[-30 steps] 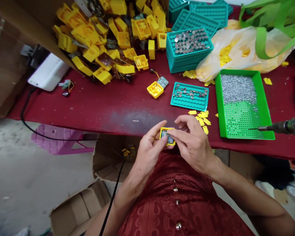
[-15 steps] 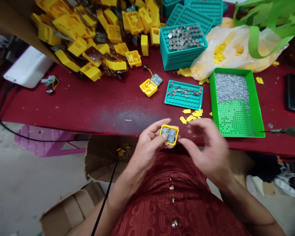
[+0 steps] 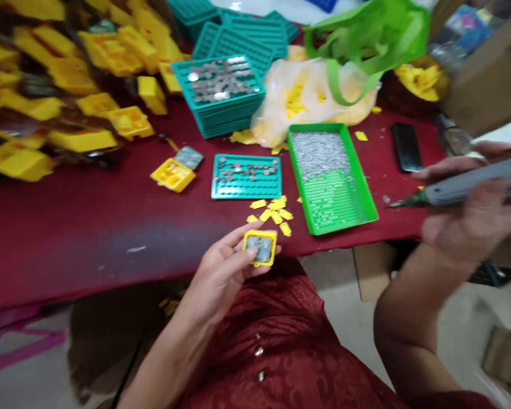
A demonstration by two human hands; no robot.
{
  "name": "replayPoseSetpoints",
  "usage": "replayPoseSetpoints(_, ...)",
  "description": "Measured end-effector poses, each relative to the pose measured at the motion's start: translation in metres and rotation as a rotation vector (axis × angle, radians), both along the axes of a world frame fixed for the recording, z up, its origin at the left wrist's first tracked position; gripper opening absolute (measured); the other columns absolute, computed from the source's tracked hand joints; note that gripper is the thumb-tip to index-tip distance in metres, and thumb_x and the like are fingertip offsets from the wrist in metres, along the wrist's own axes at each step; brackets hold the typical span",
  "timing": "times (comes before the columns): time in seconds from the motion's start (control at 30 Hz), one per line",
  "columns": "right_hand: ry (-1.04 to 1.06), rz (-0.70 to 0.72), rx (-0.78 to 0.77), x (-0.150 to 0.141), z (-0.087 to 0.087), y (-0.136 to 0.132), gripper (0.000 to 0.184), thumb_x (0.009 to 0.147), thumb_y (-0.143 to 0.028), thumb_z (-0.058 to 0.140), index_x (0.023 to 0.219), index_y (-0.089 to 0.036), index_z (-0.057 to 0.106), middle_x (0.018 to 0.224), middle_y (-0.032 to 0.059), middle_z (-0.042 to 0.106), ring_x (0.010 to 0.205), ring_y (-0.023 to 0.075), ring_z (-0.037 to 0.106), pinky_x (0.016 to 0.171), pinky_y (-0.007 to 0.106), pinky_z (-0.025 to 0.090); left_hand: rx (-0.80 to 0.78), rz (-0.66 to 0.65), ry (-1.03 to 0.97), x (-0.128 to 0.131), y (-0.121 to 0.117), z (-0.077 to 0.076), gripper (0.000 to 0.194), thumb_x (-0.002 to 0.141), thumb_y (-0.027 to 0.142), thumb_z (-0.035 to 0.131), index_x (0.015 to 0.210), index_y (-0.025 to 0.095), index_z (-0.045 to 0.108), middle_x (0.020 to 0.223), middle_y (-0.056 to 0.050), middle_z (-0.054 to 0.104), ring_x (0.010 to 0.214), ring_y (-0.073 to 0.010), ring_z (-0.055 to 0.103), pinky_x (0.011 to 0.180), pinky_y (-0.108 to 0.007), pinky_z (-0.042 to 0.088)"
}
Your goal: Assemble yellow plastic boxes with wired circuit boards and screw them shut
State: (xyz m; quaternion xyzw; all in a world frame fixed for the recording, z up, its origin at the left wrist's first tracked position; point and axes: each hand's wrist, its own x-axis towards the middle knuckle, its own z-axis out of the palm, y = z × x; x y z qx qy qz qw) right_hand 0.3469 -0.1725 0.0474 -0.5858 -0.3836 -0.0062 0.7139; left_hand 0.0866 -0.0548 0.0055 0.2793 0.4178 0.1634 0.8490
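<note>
My left hand [image 3: 221,264] pinches a small square yellow plastic case [image 3: 273,250] by its side, just off the table's front edge. Inside the case lies a grey-green circuit board [image 3: 264,247], with my thumb pressing on it. Over at the right, my right hand [image 3: 477,218] is wrapped around a grey electric screwdriver [image 3: 455,186], fingers behind and thumb in front, somewhat blurred. The driver's thin bit [image 3: 396,204] points left towards the green tray [image 3: 368,199], which holds many small silver screws [image 3: 321,152].
A teal tray [image 3: 247,192] of coin cells and several loose yellow tabs [image 3: 276,216] lie mid-table. Beside them is an open yellow case [image 3: 172,180] with a wired board. More yellow cases [image 3: 80,142] heap up at left. A black phone [image 3: 406,149] lies at right.
My right hand has left the yellow case, moved far right and closed around the electric screwdriver. My left hand still holds the case. The view has swung to the right.
</note>
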Motion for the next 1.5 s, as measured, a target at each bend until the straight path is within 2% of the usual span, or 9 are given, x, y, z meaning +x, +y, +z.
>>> replayPoseSetpoints(0.1, -0.220, -0.052, 0.145, 0.007, 0.003, 0.012, 0.019, 0.083, -0.031, 0.070, 0.102, -0.029, 0.067, 0.087, -0.0025, 0.065, 0.060, 0.0147, 0.062, 0.052, 0.031, 0.053, 0.039, -0.011, 0.061, 0.004, -0.001, 0.000, 0.048, 0.072, 0.020, 0.081, 0.117, 0.013, 0.065, 0.101, -0.010, 0.078, 0.087, -0.0236, 0.076, 0.061, -0.021, 0.061)
replayPoseSetpoints(0.23, -0.212, -0.001, 0.126, -0.005, 0.004, 0.033, 0.027, 0.078, -0.016, 0.071, 0.103, -0.025, 0.064, 0.072, -0.0047, 0.064, 0.061, 0.0149, 0.064, 0.060, 0.031, 0.055, 0.033, -0.040, 0.094, 0.011, -0.003, 0.002, 0.048, 0.071, 0.021, 0.082, 0.116, 0.015, 0.066, 0.099, -0.009, 0.078, 0.086, -0.0224, 0.076, 0.060, -0.020, 0.060)
replayPoseSetpoints(0.33, -0.063, 0.080, 0.131, -0.017, -0.006, 0.042, 0.028, 0.080, -0.026, 0.072, 0.106, -0.025, 0.061, 0.066, -0.0058, 0.060, 0.050, 0.0129, 0.056, 0.049, 0.030, 0.050, 0.021, -0.050, 0.104, 0.015, -0.004, 0.004, 0.048, 0.071, 0.023, 0.083, 0.116, 0.015, 0.067, 0.102, -0.010, 0.078, 0.088, -0.0235, 0.076, 0.062, -0.021, 0.060)
replayPoseSetpoints(0.4, 0.001, 0.058, 0.094, -0.023, -0.020, 0.046, 0.031, 0.081, -0.039, 0.073, 0.106, -0.027, 0.059, 0.063, -0.0070, 0.056, 0.044, 0.0122, 0.051, 0.043, 0.029, 0.045, 0.016, -0.058, 0.110, 0.017, -0.005, 0.005, 0.048, 0.071, 0.024, 0.083, 0.115, 0.016, 0.067, 0.103, -0.010, 0.078, 0.090, -0.0248, 0.075, 0.063, -0.021, 0.060)
replayPoseSetpoints(0.47, 0.032, 0.009, 0.052, -0.027, -0.035, 0.048, 0.035, 0.080, -0.049, 0.072, 0.104, -0.029, 0.056, 0.062, -0.0078, 0.053, 0.043, 0.0121, 0.051, 0.041, 0.027, 0.042, 0.002, -0.069, 0.109, 0.019, -0.005, 0.006, 0.047, 0.072, 0.024, 0.082, 0.115, 0.016, 0.066, 0.101, -0.010, 0.078, 0.093, -0.0256, 0.075, 0.063, -0.021, 0.059)
replayPoseSetpoints(0.6, 0.051, -0.044, 0.030, -0.030, -0.051, 0.050, 0.036, 0.080, -0.051, 0.072, 0.101, -0.030, 0.051, 0.062, -0.0079, 0.050, 0.044, 0.0134, 0.052, 0.044, 0.029, 0.043, -0.010, -0.083, 0.093, 0.019, -0.004, 0.004, 0.046, 0.073, 0.023, 0.081, 0.116, 0.015, 0.065, 0.103, -0.012, 0.077, 0.096, -0.0265, 0.074, 0.065, -0.021, 0.058)
replayPoseSetpoints(0.87, 0.022, -0.082, -0.032, -0.028, -0.054, 0.052, 0.036, 0.082, -0.055, 0.067, 0.103, -0.033, 0.048, 0.061, -0.0077, 0.049, 0.044, 0.0163, 0.050, 0.045, 0.032, 0.044, -0.003, -0.084, 0.116, 0.017, -0.002, -0.002, 0.053, 0.070, 0.028, 0.084, 0.118, 0.018, 0.066, 0.105, -0.012, 0.077, 0.097, -0.0286, 0.074, 0.065, -0.023, 0.059)
replayPoseSetpoints(1.27, 0.032, -0.066, -0.048, -0.026, -0.056, 0.051, 0.029, 0.084, -0.050, 0.064, 0.103, -0.035, 0.048, 0.063, -0.0073, 0.051, 0.047, 0.0175, 0.051, 0.049, 0.033, 0.043, 0.024, -0.091, 0.153, 0.018, -0.001, 0.000, 0.053, 0.067, 0.029, 0.085, 0.116, 0.016, 0.067, 0.099, -0.013, 0.078, 0.087, -0.0255, 0.075, 0.064, -0.024, 0.060)
replayPoseSetpoints(1.5, 0.062, -0.091, -0.053, -0.030, -0.058, 0.050, 0.035, 0.082, -0.053, 0.066, 0.104, -0.034, 0.047, 0.065, -0.0078, 0.048, 0.046, 0.0151, 0.049, 0.049, 0.032, 0.044, 0.013, -0.072, 0.154, 0.023, -0.002, 0.008, 0.049, 0.071, 0.025, 0.082, 0.117, 0.016, 0.066, 0.101, -0.012, 0.078, 0.090, -0.0259, 0.075, 0.065, -0.024, 0.059)
